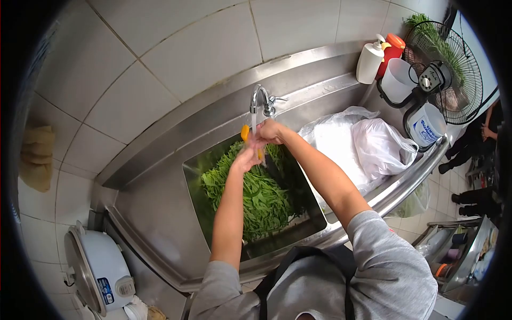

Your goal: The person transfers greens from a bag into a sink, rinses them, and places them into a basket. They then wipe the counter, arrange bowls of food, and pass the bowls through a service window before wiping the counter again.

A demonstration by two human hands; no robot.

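Water runs from the curved faucet (pixel 258 95) over both my hands, held close together above the sink. My right hand (pixel 269 131) has its fingers curled around a small yellow object (pixel 245 133). Against it from below, my left hand (pixel 247 158) closes on the same thing, its fingers slightly blurred; yellow also shows beside its palm. I cannot tell what kind of thing the yellow object is. Beneath my hands, cut leafy greens (pixel 256 200) fill much of the deep steel sink basin (pixel 198 194).
Right of the basin lie white plastic bags (pixel 380 146). A pump bottle (pixel 369 63), a red bottle (pixel 392 53), white tubs (pixel 425 125) and a fan (pixel 445 74) stand in the corner. A rice cooker (pixel 98 269) is at lower left. Other people's legs (pixel 474 200) show far right.
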